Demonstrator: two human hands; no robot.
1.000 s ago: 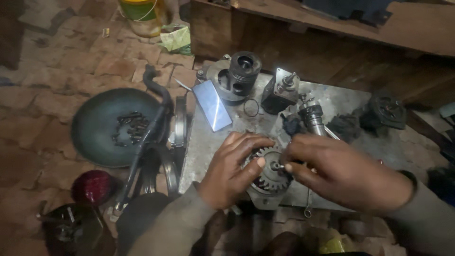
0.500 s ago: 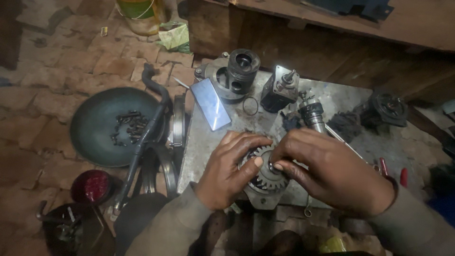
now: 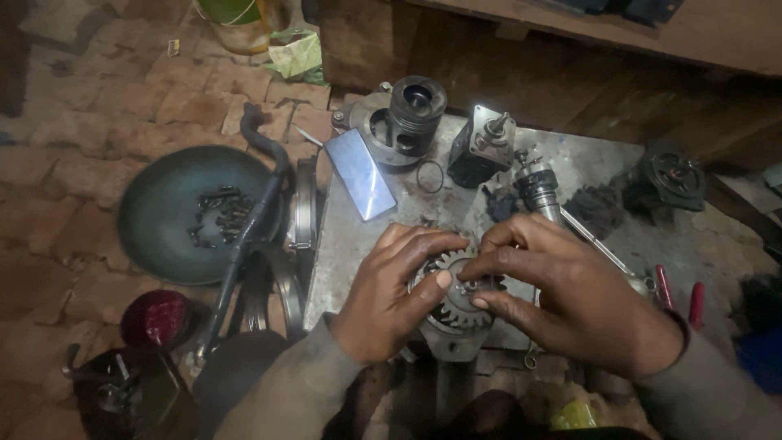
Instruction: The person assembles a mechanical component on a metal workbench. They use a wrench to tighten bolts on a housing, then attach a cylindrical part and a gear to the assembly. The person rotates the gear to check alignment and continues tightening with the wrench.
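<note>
A round dark pan [image 3: 163, 236] sits on the brick floor with small bolts [image 3: 216, 216] in it — a black hose [image 3: 252, 204] lies across its rim. On the metal sheet [image 3: 358, 244]: a phone [image 3: 361, 173], a piston [image 3: 417, 110], a rubber ring [image 3: 429, 176] — red-handled pliers [image 3: 676, 295] at the right.

Greasy metal gear [image 3: 453, 303] (matt), brick floor [image 3: 73, 106]

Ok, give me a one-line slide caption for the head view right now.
Both hands on a toothed gear atop a metal plate: left hand steadies it, right hand pinches its centre.
</note>
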